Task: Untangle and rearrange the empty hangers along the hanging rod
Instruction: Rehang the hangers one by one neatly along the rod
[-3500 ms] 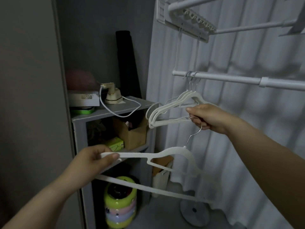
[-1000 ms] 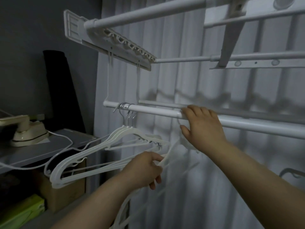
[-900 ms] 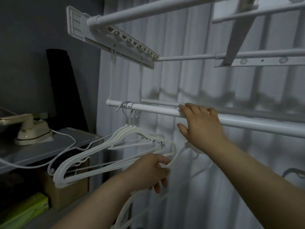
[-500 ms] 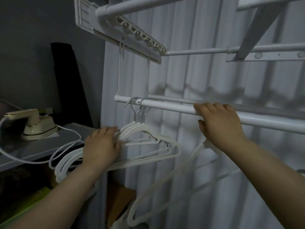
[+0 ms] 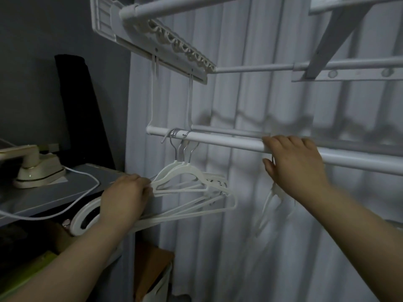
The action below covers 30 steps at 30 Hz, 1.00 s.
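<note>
White curtain (image 5: 272,214) behind hanging rod (image 5: 229,142). Bunch of white hangers (image 5: 192,186) hooked on rod near left end. Left hand (image 5: 124,199) grips left shoulders of bunch. Right hand (image 5: 294,162) curls over rod farther right; blurred single hanger (image 5: 269,205) hangs below it, grip on hook unclear.

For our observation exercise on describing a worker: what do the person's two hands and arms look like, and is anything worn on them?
Both the left hand and right hand are bare: no gloves, rings, watch or bracelet show. Both forearms are uncovered to the frame edge, with no sleeve in view. The nails look short and unpainted in the dim light.
</note>
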Each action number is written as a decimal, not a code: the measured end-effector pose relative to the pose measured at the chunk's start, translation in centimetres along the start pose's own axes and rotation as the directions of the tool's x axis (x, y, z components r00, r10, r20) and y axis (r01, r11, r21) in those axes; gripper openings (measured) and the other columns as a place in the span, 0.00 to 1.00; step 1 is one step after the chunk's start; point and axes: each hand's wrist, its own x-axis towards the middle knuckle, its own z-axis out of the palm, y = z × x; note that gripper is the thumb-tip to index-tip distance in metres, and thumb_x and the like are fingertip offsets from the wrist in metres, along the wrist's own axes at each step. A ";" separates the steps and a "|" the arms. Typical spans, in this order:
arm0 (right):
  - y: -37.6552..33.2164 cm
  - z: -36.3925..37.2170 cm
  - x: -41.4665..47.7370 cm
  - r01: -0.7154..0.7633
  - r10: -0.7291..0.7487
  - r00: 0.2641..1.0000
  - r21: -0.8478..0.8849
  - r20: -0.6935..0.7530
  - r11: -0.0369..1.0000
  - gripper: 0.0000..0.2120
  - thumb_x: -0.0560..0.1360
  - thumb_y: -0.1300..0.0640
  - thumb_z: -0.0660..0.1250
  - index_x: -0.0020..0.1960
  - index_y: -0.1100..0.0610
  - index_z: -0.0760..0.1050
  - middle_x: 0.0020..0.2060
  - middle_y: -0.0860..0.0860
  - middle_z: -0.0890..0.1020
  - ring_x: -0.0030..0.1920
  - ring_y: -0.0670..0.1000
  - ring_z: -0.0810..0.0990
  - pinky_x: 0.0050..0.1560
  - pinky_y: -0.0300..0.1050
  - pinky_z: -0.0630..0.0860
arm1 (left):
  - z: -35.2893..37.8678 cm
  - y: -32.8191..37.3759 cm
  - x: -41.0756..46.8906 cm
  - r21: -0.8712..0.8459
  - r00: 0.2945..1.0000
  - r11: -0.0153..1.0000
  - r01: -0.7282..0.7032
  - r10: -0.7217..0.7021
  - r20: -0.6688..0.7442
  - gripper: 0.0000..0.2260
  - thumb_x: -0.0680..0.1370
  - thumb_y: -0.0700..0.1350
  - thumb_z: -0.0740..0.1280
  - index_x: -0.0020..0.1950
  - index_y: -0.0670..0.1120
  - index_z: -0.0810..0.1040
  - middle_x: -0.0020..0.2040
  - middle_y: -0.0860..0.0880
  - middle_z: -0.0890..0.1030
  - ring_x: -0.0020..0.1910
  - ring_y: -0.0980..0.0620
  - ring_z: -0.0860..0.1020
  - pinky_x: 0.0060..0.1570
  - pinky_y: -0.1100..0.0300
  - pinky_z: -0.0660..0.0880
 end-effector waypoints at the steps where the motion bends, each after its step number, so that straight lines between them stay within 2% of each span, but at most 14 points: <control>1: 0.0 -0.1 0.0 -0.001 0.001 1.000 -0.002 0.003 1.000 0.22 0.54 0.61 0.79 0.46 0.64 0.79 0.35 0.59 0.83 0.33 0.60 0.81 0.38 0.51 0.77 | -0.3 0.3 0.0 -0.022 1.000 1.000 -0.001 0.001 -0.017 0.10 0.68 0.42 0.62 0.38 0.41 0.83 0.36 0.40 0.82 0.37 0.39 0.80 0.33 0.50 0.78; 4: 0.1 -0.2 0.0 -0.002 0.002 1.000 -0.003 0.013 1.000 0.22 0.53 0.61 0.79 0.45 0.63 0.79 0.34 0.58 0.83 0.32 0.59 0.80 0.37 0.49 0.77 | -1.0 1.6 0.5 -0.038 0.999 0.999 0.031 -0.033 -0.043 0.10 0.77 0.43 0.60 0.50 0.43 0.81 0.49 0.42 0.81 0.49 0.40 0.79 0.44 0.52 0.74; 6: 0.1 -0.4 0.0 -0.005 0.005 1.000 0.007 0.031 1.000 0.22 0.53 0.60 0.79 0.45 0.63 0.79 0.34 0.58 0.83 0.33 0.59 0.81 0.37 0.48 0.77 | -1.3 2.7 0.9 -0.008 1.000 1.000 0.026 -0.026 0.010 0.11 0.78 0.45 0.59 0.54 0.46 0.79 0.54 0.44 0.79 0.53 0.43 0.77 0.47 0.55 0.72; 9: 0.4 -0.6 -0.2 -0.005 0.003 0.999 0.035 0.051 0.999 0.23 0.53 0.61 0.80 0.47 0.63 0.79 0.38 0.58 0.84 0.35 0.59 0.81 0.40 0.47 0.76 | -1.2 4.4 1.5 -0.038 0.999 0.999 0.017 -0.016 0.032 0.11 0.78 0.45 0.59 0.53 0.47 0.79 0.53 0.45 0.80 0.53 0.44 0.78 0.47 0.57 0.72; 11: 0.6 -0.9 -0.4 0.005 -0.009 0.999 0.080 0.053 0.997 0.23 0.55 0.61 0.79 0.49 0.63 0.78 0.42 0.60 0.84 0.39 0.60 0.82 0.46 0.48 0.69 | -0.7 5.3 1.5 -0.066 0.999 0.998 0.010 -0.007 0.053 0.11 0.78 0.44 0.59 0.53 0.48 0.79 0.52 0.45 0.81 0.52 0.45 0.78 0.46 0.58 0.72; 12: 0.7 -1.0 -0.5 0.010 -0.015 0.999 0.099 0.049 0.995 0.22 0.57 0.62 0.77 0.50 0.64 0.78 0.44 0.60 0.83 0.41 0.61 0.82 0.48 0.48 0.67 | -0.5 5.7 1.2 -0.085 0.998 0.996 0.013 -0.007 0.070 0.11 0.78 0.44 0.59 0.54 0.48 0.79 0.52 0.46 0.82 0.52 0.46 0.78 0.46 0.58 0.71; 15: 0.4 -1.4 -1.0 0.006 -0.007 1.000 0.122 0.012 0.993 0.17 0.63 0.58 0.65 0.49 0.64 0.78 0.45 0.61 0.83 0.44 0.61 0.82 0.50 0.48 0.72 | 0.5 6.0 -0.2 -0.119 0.992 0.992 0.052 -0.037 0.122 0.11 0.78 0.46 0.60 0.55 0.49 0.79 0.53 0.48 0.82 0.53 0.49 0.78 0.45 0.61 0.69; 17: -0.1 -1.8 -1.3 0.017 -0.016 1.000 0.189 -0.006 0.982 0.18 0.66 0.56 0.58 0.50 0.64 0.77 0.47 0.60 0.82 0.48 0.59 0.78 0.53 0.48 0.65 | 0.9 5.6 -1.4 -0.106 0.987 0.991 0.079 -0.062 0.148 0.10 0.77 0.48 0.61 0.55 0.51 0.79 0.55 0.49 0.81 0.55 0.49 0.78 0.48 0.60 0.72; 19: -1.0 -2.1 -1.4 0.065 -0.058 0.998 0.279 -0.031 0.958 0.18 0.67 0.56 0.57 0.50 0.63 0.78 0.46 0.60 0.82 0.50 0.56 0.72 0.52 0.47 0.63 | 0.9 4.9 -3.1 -0.081 0.983 0.991 0.103 -0.089 0.163 0.10 0.77 0.50 0.61 0.55 0.52 0.79 0.55 0.49 0.81 0.56 0.49 0.78 0.49 0.60 0.72; 21: -2.5 -2.4 -1.4 0.104 -0.104 0.994 0.362 -0.019 0.926 0.17 0.67 0.56 0.58 0.49 0.62 0.79 0.45 0.59 0.83 0.48 0.56 0.75 0.51 0.46 0.64 | 0.6 3.8 -4.9 -0.080 0.977 0.989 0.128 -0.112 0.181 0.09 0.76 0.51 0.62 0.53 0.53 0.79 0.53 0.50 0.82 0.54 0.50 0.78 0.48 0.60 0.72; 24: -5.2 -2.7 -1.2 0.121 -0.191 0.974 0.441 0.118 0.889 0.19 0.66 0.52 0.58 0.49 0.61 0.79 0.45 0.57 0.83 0.42 0.58 0.82 0.44 0.45 0.76 | -1.0 1.6 -7.4 -0.081 0.964 0.982 0.172 -0.151 0.217 0.06 0.75 0.50 0.64 0.49 0.56 0.79 0.52 0.52 0.82 0.54 0.52 0.79 0.46 0.62 0.71; 26: -7.1 -3.5 -1.1 0.039 -0.248 0.915 0.539 0.320 0.841 0.19 0.71 0.53 0.62 0.59 0.61 0.75 0.55 0.57 0.80 0.51 0.59 0.80 0.52 0.49 0.75 | -2.2 0.4 -8.8 -0.073 0.959 0.982 0.172 -0.150 0.242 0.06 0.75 0.51 0.64 0.50 0.57 0.79 0.53 0.53 0.82 0.55 0.53 0.78 0.47 0.62 0.72; 28: -8.5 -4.4 -1.0 -0.097 -0.296 0.787 0.583 0.541 0.807 0.21 0.76 0.53 0.61 0.68 0.56 0.67 0.66 0.53 0.72 0.63 0.55 0.72 0.61 0.46 0.68 | -3.6 -0.3 -10.0 -0.048 0.958 0.987 0.151 -0.135 0.251 0.09 0.76 0.51 0.63 0.54 0.55 0.79 0.55 0.53 0.81 0.56 0.53 0.78 0.50 0.62 0.72; 30: -9.7 -5.4 -0.9 -0.190 -0.329 0.683 0.593 0.652 0.782 0.17 0.77 0.53 0.60 0.64 0.56 0.72 0.63 0.53 0.75 0.61 0.51 0.73 0.57 0.42 0.68 | -5.1 -0.8 -11.2 -0.044 0.962 0.991 0.127 -0.112 0.247 0.10 0.76 0.51 0.63 0.55 0.54 0.79 0.54 0.52 0.82 0.56 0.52 0.78 0.49 0.62 0.72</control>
